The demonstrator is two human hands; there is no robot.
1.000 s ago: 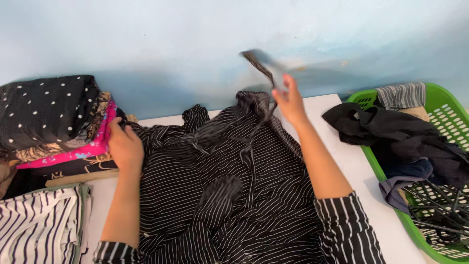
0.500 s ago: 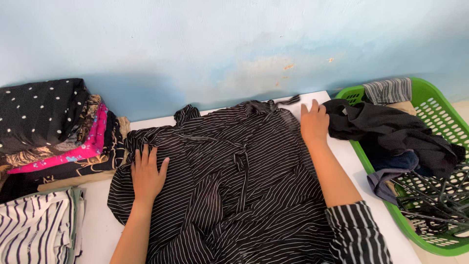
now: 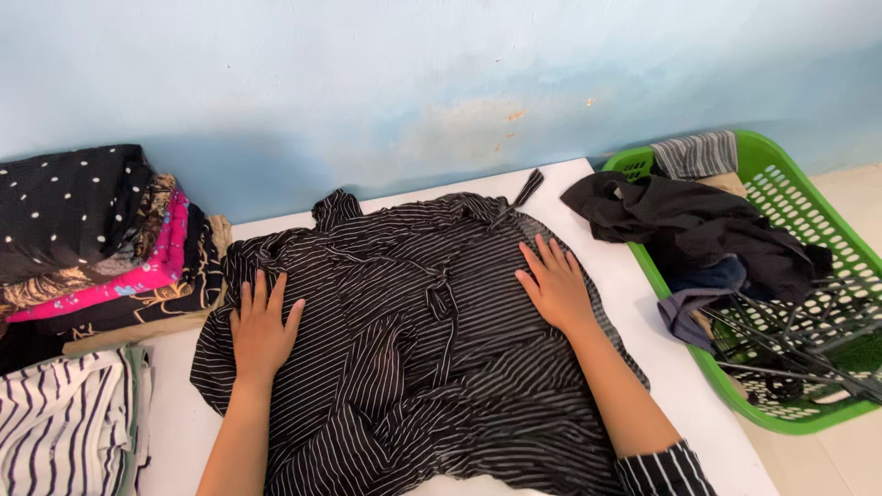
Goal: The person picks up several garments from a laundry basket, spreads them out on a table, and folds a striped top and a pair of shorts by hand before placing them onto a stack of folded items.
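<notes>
A black garment with thin white stripes [image 3: 413, 349] lies spread over a white table [image 3: 634, 303]. My left hand [image 3: 262, 326] rests flat on its left part, fingers apart. On the garment's right part my right hand [image 3: 554, 283] presses palm down, fingers spread. A thin strap of the garment [image 3: 524, 195] points toward the wall at the far edge. Neither hand holds anything.
A stack of folded clothes [image 3: 92, 239], dotted black on top with pink below, sits at the left, with a striped white piece [image 3: 64, 422] in front of it. A green plastic basket [image 3: 790, 202] at the right holds dark clothes [image 3: 698, 230] and black hangers [image 3: 799, 340]. A blue wall stands behind.
My right hand dropped the strap it held up, then slid from the garment's far right corner toward me. My left hand moved off the folded stack onto the garment.
</notes>
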